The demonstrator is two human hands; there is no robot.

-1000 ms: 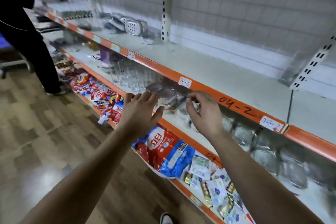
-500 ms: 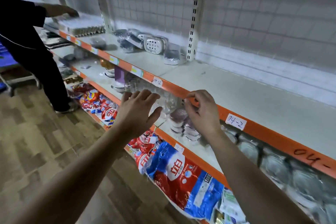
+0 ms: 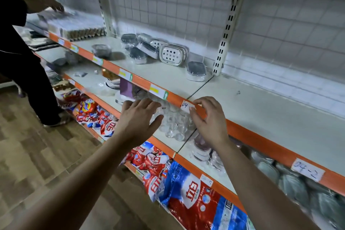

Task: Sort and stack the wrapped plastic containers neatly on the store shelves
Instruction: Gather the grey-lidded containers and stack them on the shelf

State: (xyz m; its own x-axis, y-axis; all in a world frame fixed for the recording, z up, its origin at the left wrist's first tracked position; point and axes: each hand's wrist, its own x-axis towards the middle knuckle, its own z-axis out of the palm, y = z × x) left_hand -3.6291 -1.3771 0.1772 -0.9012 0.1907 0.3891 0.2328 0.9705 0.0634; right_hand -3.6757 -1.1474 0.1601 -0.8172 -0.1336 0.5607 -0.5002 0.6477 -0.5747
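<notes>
Several wrapped plastic containers [image 3: 149,48] lie in a loose heap on the upper shelf [image 3: 261,117], with a white perforated one [image 3: 172,55] leaning among them. Single ones stand at the left [image 3: 101,50] and by the post [image 3: 196,71]. More wrapped containers [image 3: 202,147] sit on the middle shelf under my right wrist. My left hand [image 3: 138,117] is spread flat and holds nothing in front of the clear glass jars [image 3: 173,123]. My right hand [image 3: 207,117] has loosely curled fingers at the orange shelf edge by a paper label [image 3: 186,105] and holds nothing.
Another person [image 3: 24,61] in dark clothes stands at the left and reaches onto the upper shelf. Red and blue detergent bags [image 3: 186,192] fill the bottom shelf. A slotted white upright [image 3: 224,33] divides the shelf bays. Wood-pattern floor [image 3: 46,155] runs along the aisle.
The view and both hands have shifted left along the shelf and a little up. The heap of wrapped containers on the upper shelf is now nearer. Hand poses are unchanged.
</notes>
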